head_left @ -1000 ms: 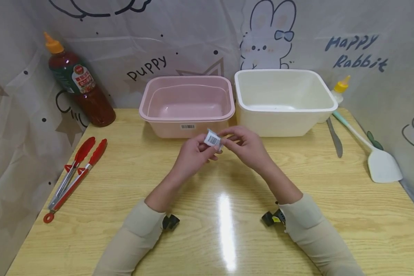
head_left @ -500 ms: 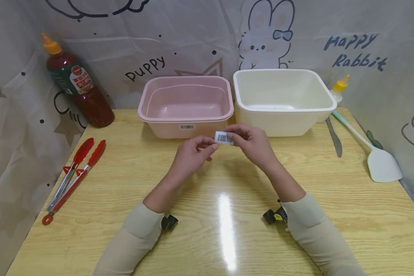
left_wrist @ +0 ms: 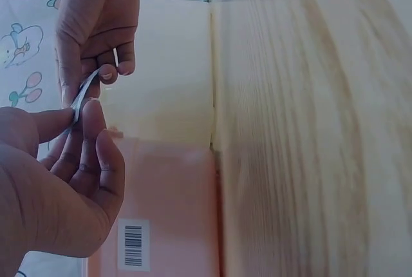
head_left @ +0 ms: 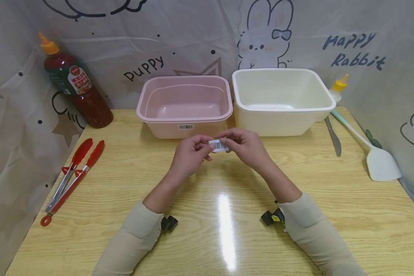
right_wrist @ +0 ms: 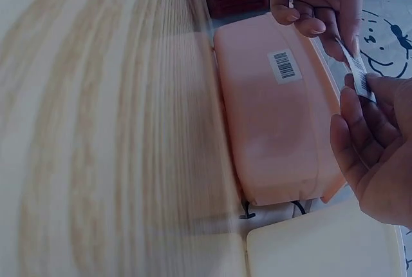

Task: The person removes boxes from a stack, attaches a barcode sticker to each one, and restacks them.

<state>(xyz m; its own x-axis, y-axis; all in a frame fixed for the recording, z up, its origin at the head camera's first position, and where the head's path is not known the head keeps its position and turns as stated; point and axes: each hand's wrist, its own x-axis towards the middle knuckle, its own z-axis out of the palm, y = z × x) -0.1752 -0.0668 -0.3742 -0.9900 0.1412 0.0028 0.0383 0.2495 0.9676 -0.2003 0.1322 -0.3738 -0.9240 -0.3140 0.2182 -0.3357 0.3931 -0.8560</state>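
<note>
- Progress: barcode label [head_left: 220,145] is picked up and held, not set down or stuck on anything. What's left: at minimum, letting go of it. Can't judge the overall fraction done.
- Left hand [head_left: 189,155]: pinching the label's left end, thumb pressed on its face.
- Right hand [head_left: 246,148]: pinching the right end, thumb and fingertips.
- Label spans the gap between the two sets of fingertips, clear of both palms; wrist views show it thin, held off the table [head_left: 193,237].
- In the head view it sits just below the pink tub's [head_left: 163,130] right corner; white tub [head_left: 272,124] is near, beyond the right hand.
</note>
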